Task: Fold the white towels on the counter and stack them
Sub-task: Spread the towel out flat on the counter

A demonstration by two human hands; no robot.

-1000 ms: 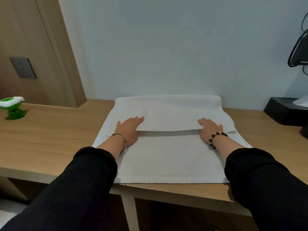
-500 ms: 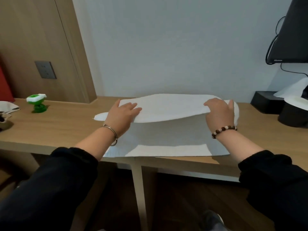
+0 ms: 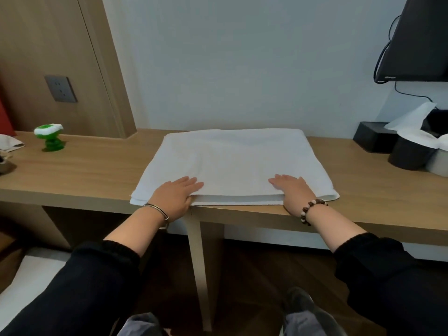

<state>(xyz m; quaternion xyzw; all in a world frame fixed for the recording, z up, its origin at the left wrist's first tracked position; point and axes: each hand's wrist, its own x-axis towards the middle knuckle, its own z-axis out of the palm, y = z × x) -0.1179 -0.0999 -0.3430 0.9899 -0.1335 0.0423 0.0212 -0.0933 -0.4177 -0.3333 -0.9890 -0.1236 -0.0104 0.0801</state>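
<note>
A white towel (image 3: 237, 161) lies folded on the wooden counter (image 3: 80, 175), its layered front edge along the counter's front edge. My left hand (image 3: 174, 195) is at the towel's front left, fingers straight on top and thumb tucked under the top layer, pinching it. My right hand (image 3: 291, 187) holds the front right of the same layer in the same way. The towel's far edge lies near the wall.
A green toy (image 3: 51, 139) stands at the back left, with a pale cloth (image 3: 9, 141) at the far left edge. At the right are a black box (image 3: 373, 139), a black cup (image 3: 409, 154) with tissue, and a wall-mounted screen (image 3: 419, 40).
Both hands lifted the towel's upper layer by its edge and drew it towards me, laying it down over the lower half at the counter's front edge. The camera tilted back.
</note>
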